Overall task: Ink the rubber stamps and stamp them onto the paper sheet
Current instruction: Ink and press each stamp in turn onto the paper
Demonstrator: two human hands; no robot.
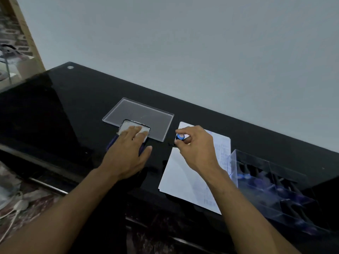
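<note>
Over paper sheet point(183, 180), stamp point(180, 137) in R hand point(196, 149) grip, L hand point(128, 154) on ink pad point(126, 126)

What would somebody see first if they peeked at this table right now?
Two hands over a shiny black table: the right hand pinches a small stamp with a blue top, at the far left corner of the white paper sheet. The left hand rests flat on the open ink pad, beside a clear lid. At the right stands a clear box of more stamps.
</note>
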